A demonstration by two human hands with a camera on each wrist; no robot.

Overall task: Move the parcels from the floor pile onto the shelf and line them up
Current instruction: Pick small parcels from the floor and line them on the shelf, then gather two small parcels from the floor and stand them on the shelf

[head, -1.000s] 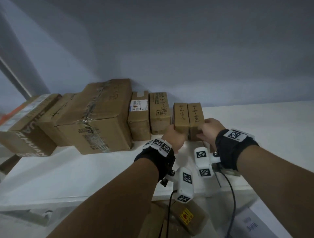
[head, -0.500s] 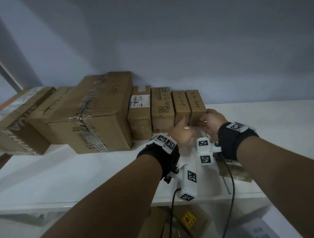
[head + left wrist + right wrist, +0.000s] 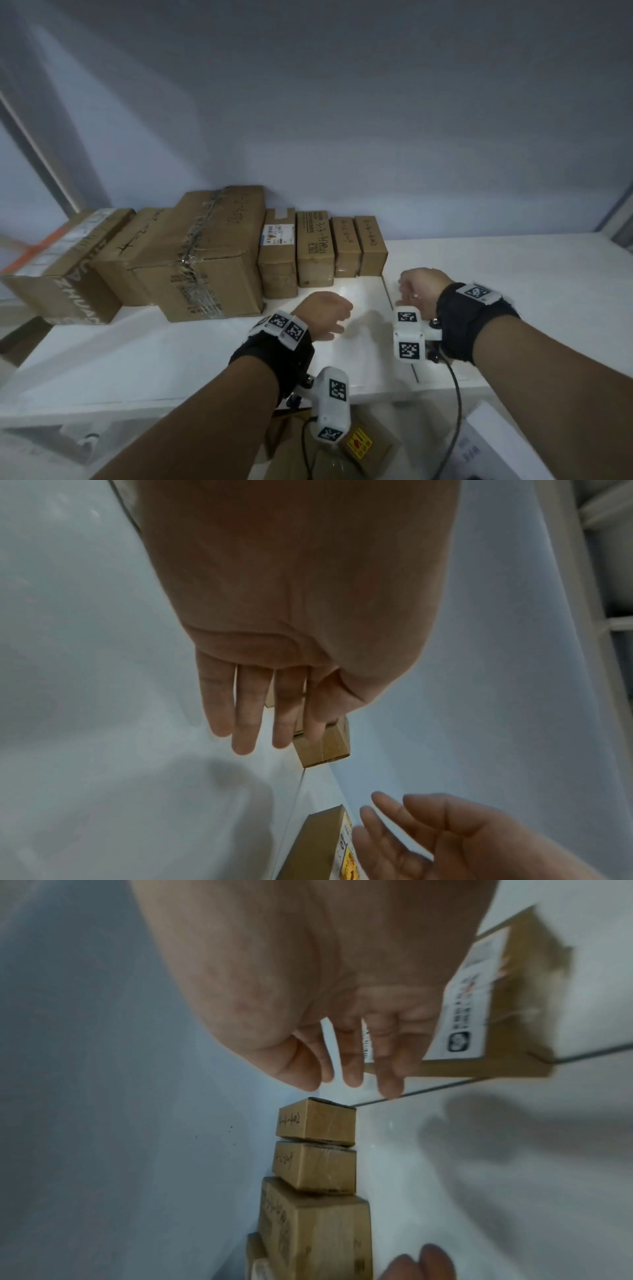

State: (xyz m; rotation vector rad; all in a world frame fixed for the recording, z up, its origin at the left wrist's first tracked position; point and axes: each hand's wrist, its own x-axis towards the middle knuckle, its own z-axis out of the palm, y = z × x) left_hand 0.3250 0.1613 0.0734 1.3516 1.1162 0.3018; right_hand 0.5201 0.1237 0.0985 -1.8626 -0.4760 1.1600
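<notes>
Brown cardboard parcels stand in a row along the back wall of the white shelf (image 3: 513, 291). At the row's right end are two small boxes (image 3: 346, 246) (image 3: 370, 245), side by side and upright; the right wrist view shows them too (image 3: 318, 1122) (image 3: 315, 1167). My left hand (image 3: 329, 313) hovers over the shelf in front of them with straight fingers (image 3: 245, 723) and holds nothing. My right hand (image 3: 411, 287) hangs just right of the row's end, fingers (image 3: 352, 1069) loosely extended and empty. Neither hand touches a box.
A large taped box (image 3: 205, 253) and bigger cartons (image 3: 65, 267) fill the shelf's left part. A flat parcel with a white label (image 3: 479, 1001) lies beyond my right fingers. More boxes, one with a yellow sticker (image 3: 359, 445), sit below the shelf edge.
Both hands have let go of the two small boxes and drawn back toward me. The boxes now stand against the wall in line with the row.
</notes>
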